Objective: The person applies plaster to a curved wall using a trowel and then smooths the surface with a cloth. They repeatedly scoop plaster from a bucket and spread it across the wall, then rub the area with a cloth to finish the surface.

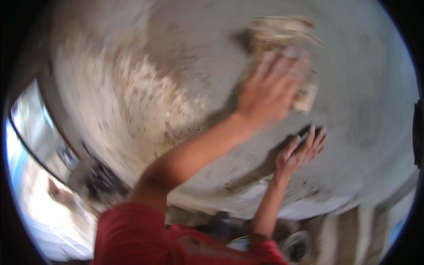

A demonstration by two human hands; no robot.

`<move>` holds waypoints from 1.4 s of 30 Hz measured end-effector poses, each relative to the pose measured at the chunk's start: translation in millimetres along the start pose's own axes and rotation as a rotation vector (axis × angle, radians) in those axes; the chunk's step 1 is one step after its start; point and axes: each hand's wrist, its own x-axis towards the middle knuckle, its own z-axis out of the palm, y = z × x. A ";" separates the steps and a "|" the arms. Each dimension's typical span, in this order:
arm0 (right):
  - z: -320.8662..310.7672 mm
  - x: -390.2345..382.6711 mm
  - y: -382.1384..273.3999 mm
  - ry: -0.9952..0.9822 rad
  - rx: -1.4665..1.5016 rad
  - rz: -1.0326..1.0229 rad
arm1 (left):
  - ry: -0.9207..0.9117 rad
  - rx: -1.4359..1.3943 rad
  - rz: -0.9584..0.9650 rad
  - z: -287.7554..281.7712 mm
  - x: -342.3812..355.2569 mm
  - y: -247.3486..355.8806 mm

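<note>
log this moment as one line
left hand: pressing float on wall | right hand: flat on wall | image: blurred

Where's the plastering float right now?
Head view, upper right: the float lies flat on the grey plaster wall, under the left hand, above the right hand.

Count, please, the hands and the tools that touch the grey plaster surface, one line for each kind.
Hands on the surface: 2, the left hand and the right hand.
Flat tools: 1, a pale float pressed under the left hand.
Plastered surfaces: 1, the grey wall.
Total: 4. The picture is blurred, so smaller things cannot be told.
</note>
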 end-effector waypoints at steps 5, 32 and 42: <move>1.2 1.1 5.1 -0.012 0.005 0.020 | 0.287 -0.025 0.003 51.7 13.5 7.3; -0.9 -7.9 6.9 -0.045 -0.041 0.024 | -0.107 -0.044 -0.207 -29.5 -42.1 -14.4; 2.2 -6.6 5.9 -0.024 -0.047 0.050 | -0.099 -0.072 -0.184 -35.5 -71.5 -15.9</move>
